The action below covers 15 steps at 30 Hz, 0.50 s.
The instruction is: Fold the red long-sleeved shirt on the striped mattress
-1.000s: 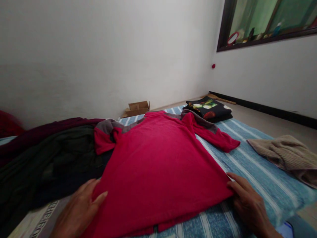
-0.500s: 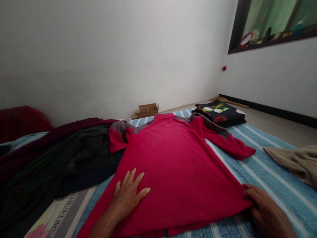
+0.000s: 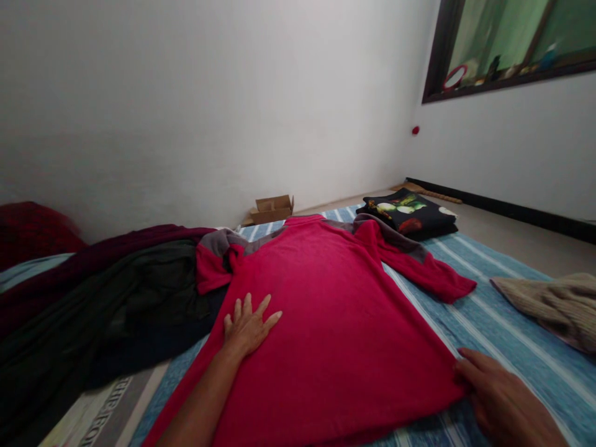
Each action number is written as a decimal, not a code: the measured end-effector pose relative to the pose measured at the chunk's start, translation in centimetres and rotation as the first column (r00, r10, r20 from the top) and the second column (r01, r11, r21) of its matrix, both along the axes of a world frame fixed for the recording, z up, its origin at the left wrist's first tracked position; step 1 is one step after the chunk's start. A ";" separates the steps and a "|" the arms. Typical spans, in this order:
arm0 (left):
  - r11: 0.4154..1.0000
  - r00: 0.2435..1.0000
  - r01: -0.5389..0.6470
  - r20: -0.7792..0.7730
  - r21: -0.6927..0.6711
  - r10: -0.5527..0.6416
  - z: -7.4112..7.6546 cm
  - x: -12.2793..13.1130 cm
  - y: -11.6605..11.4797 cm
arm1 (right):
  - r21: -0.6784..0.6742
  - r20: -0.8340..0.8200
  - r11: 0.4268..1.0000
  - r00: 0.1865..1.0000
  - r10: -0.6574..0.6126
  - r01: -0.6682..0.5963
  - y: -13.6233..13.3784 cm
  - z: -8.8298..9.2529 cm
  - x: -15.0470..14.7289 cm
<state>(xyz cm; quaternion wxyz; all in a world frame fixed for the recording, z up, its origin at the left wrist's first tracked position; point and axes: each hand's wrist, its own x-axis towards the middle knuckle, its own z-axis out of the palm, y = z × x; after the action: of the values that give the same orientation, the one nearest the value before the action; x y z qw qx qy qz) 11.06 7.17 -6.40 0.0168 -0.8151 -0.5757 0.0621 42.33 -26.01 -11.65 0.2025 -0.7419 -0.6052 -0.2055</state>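
A red long-sleeved top [image 3: 326, 323] with grey shoulder panels lies spread out, collar towards the wall, on a blue striped sheet [image 3: 503, 310]. My left hand [image 3: 249, 327] rests flat on the left part of its body, fingers spread. At the lower right corner of the top, my right hand [image 3: 496, 388] pinches the hem between thumb and fingers. The right sleeve [image 3: 437, 276] of the top is stretched outward, while the left sleeve lies bent against dark clothes.
Dark green and maroon clothes [image 3: 153, 279] are heaped on the left. A folded black printed cloth [image 3: 410, 211] sits at the far right, a beige ribbed cloth [image 3: 554, 304] at the right. Behind stands an opened cardboard box [image 3: 270, 210] by the white wall.
My left hand has slid forward over the top, towards the collar. My right hand keeps hold of the hem corner. The view has shifted slightly.
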 end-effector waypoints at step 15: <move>0.997 0.999 0.022 -0.034 0.077 -0.019 0.1 0.7 1.4 | 0.017 -0.042 0.958 0.957 0.288 -0.287 4.5 0.8 -5.8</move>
<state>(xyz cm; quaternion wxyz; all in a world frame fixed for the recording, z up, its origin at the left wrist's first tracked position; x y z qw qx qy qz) 11.80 8.60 -6.26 0.0586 -0.8185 -0.5690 0.0533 36.55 -21.50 -10.89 0.2473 -0.6494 -0.7009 -0.1606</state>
